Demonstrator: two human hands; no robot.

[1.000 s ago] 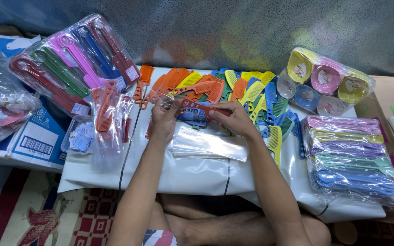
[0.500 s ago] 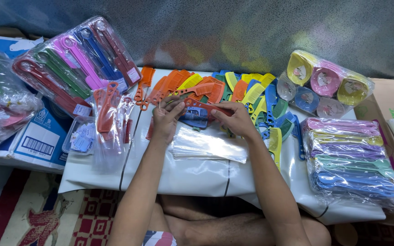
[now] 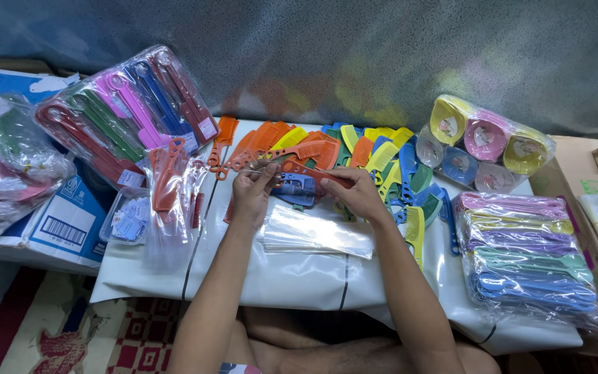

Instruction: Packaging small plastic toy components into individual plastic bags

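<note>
Left hand: the left hand is closed in a pinch around one end of an orange comb, thumb and fingers pressed together on it.
Right hand: the right hand is closed on the other end of the same comb, fingers curled over it; how much of the comb is covered cannot be told exactly.
Comb held: it is kept level just above the white table, near the middle, in front of the loose pile of combs — orange, yellow, blue and green ones mixed.
Clear bags: a flat stack of clear bags is laid just below the hands, between the two forearms.
Left of the hands: a few orange combs already in a clear sleeve are seen, and behind them a large pack of long-handled combs.
Right of the hands: a pack of round pastel mirrors and a wrapped bundle of pastel combs are placed well apart from the hands.
Doing the step well: the comb is best held by both ends, as now, so that the teeth are not bent — a light pinch is judged to be enough. It should be kept flat and close over the clear bags, so that only a short way is left to them.
Risk: the loose pile is touching the far side of the hands, so a neighbouring comb could be dragged along.
</note>
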